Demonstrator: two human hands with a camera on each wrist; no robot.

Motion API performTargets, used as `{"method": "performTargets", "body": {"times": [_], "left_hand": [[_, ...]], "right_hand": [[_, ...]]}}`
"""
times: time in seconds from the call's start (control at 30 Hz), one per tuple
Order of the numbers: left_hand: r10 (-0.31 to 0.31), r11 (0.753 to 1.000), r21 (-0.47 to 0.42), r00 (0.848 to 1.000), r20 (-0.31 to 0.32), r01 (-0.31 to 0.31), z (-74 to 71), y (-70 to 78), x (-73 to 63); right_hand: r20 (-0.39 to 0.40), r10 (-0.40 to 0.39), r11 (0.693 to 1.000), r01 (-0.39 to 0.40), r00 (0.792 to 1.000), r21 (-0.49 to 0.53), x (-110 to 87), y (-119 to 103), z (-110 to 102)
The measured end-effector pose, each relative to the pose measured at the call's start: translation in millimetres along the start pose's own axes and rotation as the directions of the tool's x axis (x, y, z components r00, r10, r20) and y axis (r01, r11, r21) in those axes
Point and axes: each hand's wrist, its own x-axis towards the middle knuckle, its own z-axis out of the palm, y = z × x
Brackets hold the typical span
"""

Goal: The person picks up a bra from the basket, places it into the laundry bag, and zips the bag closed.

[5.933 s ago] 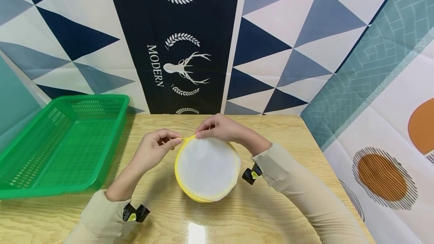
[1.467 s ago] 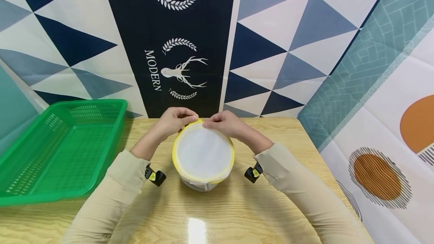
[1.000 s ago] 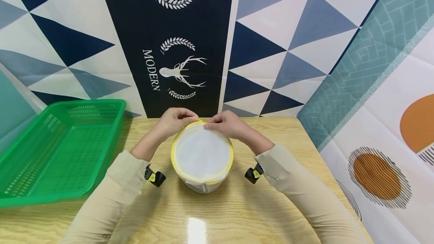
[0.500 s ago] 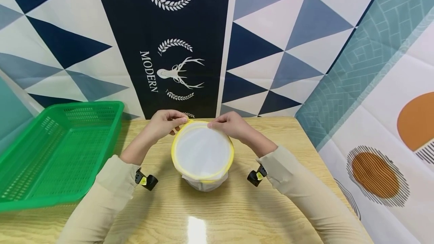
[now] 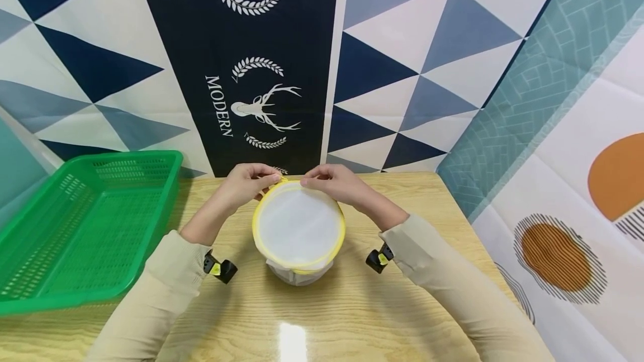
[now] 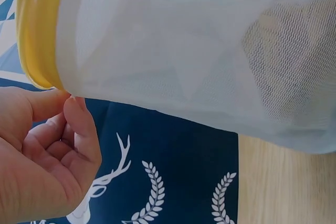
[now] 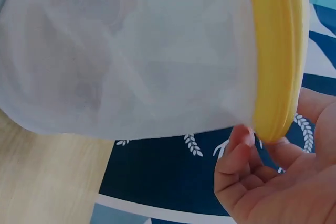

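Note:
A round white mesh laundry bag with a yellow zipper rim stands on the wooden table, its lid facing up. Through its thin wall a darker shape shows faintly in the left wrist view. At the back left of the rim, my left hand pinches the yellow zipper edge between thumb and forefinger. My right hand grips the same rim just to the right, thumb on top of the lid. Seen from the right wrist, its fingers curl under the yellow band.
A green plastic basket sits on the left of the table. Behind the table's far edge hangs a patterned cloth, and another cloth covers the right side. Each wrist carries a small black camera.
Over the last seconds my left hand has travelled along the rim to the back, near my right hand. The bag has tilted, so its front wall shows. Lately my right hand shifted slightly left.

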Motion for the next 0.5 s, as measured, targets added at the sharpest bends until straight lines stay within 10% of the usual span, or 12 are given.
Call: {"method": "performTargets", "body": {"times": [0.5], "left_hand": [[0.024,1.0,-0.011,1.0,0.014,-0.024,3.2,6.4,0.4]], "right_hand": [[0.072,-0.088,0.994,0.092,0.993,-0.059,11.5,-7,6]]}}
